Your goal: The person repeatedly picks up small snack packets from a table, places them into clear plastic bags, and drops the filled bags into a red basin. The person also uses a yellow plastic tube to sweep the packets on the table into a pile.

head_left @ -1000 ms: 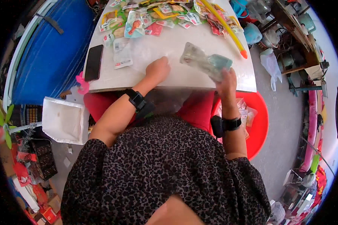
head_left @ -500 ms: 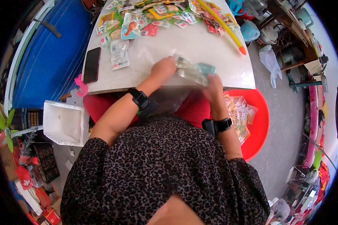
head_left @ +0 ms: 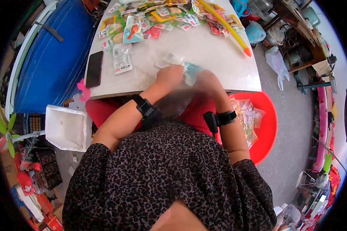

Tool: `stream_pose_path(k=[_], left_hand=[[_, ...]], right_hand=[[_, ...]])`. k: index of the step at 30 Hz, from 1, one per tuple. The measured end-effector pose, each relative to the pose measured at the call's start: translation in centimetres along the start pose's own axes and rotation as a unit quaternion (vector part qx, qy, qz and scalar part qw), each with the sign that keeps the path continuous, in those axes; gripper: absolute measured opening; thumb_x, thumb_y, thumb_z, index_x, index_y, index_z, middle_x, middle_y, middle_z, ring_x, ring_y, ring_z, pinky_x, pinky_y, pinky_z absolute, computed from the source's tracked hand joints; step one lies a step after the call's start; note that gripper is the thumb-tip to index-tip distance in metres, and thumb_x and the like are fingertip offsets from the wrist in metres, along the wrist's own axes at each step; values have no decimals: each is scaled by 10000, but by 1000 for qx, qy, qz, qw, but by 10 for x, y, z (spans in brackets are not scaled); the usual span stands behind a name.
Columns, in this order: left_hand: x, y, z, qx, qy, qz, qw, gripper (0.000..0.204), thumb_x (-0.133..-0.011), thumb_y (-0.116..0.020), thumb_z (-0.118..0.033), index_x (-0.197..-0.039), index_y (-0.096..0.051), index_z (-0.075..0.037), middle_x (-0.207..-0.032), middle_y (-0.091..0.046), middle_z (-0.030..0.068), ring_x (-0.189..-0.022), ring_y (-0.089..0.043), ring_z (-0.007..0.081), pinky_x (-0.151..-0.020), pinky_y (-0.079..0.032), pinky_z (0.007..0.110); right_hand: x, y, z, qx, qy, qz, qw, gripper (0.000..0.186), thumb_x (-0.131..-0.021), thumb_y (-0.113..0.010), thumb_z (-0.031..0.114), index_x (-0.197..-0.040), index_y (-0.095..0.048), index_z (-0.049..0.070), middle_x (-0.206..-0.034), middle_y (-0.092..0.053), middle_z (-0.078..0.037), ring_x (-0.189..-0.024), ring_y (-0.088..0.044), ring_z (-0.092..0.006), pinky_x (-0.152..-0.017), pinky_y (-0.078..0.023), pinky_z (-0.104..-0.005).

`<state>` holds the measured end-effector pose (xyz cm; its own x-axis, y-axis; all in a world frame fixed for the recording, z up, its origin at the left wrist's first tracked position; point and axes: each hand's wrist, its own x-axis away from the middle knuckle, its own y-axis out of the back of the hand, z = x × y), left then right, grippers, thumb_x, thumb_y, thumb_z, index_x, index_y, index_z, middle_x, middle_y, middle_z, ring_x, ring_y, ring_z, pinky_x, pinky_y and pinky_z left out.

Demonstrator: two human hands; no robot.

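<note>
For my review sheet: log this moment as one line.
left hand on clear packet | right hand on same packet | white table | phone left | red basin right

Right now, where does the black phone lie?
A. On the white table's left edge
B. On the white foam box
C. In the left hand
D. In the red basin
A: the black phone lies flat near the left edge of the white table.
</note>
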<state>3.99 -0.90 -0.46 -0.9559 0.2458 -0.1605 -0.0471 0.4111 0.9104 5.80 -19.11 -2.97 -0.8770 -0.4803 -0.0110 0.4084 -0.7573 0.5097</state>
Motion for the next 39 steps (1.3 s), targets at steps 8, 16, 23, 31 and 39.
stream_pose_path(k=[8, 16, 23, 31, 39], left_hand=[[-1, -9, 4, 3, -34, -27, 999, 125, -729, -418, -175, -771, -478, -74, -712, -521, 122, -675, -510, 313, -547, -402, 431], [-17, 16, 34, 37, -20, -52, 998, 194, -720, -462, -200, -847, -514, -64, -817, -520, 142, -783, -490, 307, -670, -401, 402], [-66, 65, 148, -54, 228, -176, 956, 431, -698, -526, -333, -999, -485, -28, -984, -495, 174, -930, -458, 315, -796, -367, 372], [-90, 49, 220, 117, 289, -156, 937, 449, -672, -565, -289, -1005, -445, -13, -960, -520, 190, -873, -508, 314, -726, -406, 342], [-81, 93, 176, 442, 254, -246, 824, 420, -688, -485, -124, -1094, -406, -51, -822, -515, 77, -682, -512, 141, -507, -429, 272]], right_hand=[[-29, -29, -20, 21, 157, -48, 986, 92, -675, -487, 75, -685, -531, -5, -570, -501, -49, -482, -475, -137, -437, -383, -256], [-25, -32, -3, -157, 87, -26, 983, 115, -732, -494, 100, -716, -530, -9, -672, -532, -59, -615, -524, -158, -507, -415, -246], [-19, -30, 1, -448, -148, -86, 878, 202, -757, -455, 72, -931, -421, -25, -790, -515, -97, -658, -524, -185, -538, -441, -265], [-16, -30, 16, -435, -165, -128, 876, 180, -752, -472, 97, -891, -440, -13, -707, -507, -71, -599, -511, -155, -501, -424, -247], [-14, -28, 16, -429, -155, -126, 881, 192, -739, -487, 114, -886, -453, -3, -685, -504, -51, -582, -495, -141, -488, -406, -233]])
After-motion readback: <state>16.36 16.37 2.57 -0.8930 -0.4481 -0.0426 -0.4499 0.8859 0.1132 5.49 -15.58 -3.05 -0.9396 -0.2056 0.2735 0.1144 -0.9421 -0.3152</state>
